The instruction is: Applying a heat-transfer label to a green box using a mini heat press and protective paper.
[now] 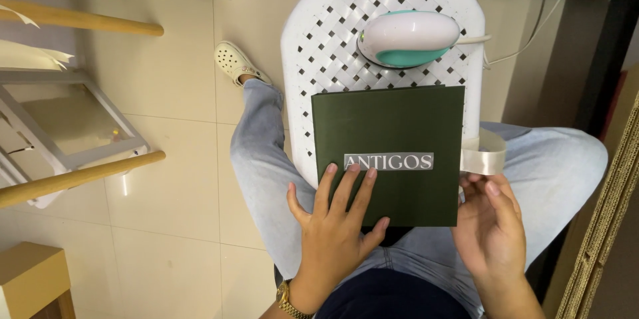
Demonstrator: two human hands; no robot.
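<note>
— Lying flat, the dark green card folder [393,139], half on the white lattice stool [319,39], half over the lap in pale jeans [266,152]. White label strip [389,161] pasted across the front.

— Pressing down on it, the left hand [333,226]: grip released, fingers spread, tips [331,169] touching just under the label strip.

— Handling as light and stiff, probably; smooth cover, so likely sliding unless pinned. Creasing easily at the corners. Best taking it by an edge, thumb on top.

— Hovering at the folder's right edge, the right hand [492,226], grip half curled, touching the loop of cream ribbon [484,152]; pinching it or not, impossible to tell.

— Sitting beyond, on the stool's far end, a white and teal corded device [407,38]. Wooden poles [80,176] off to the left, over the tiled floor [180,79].
</note>
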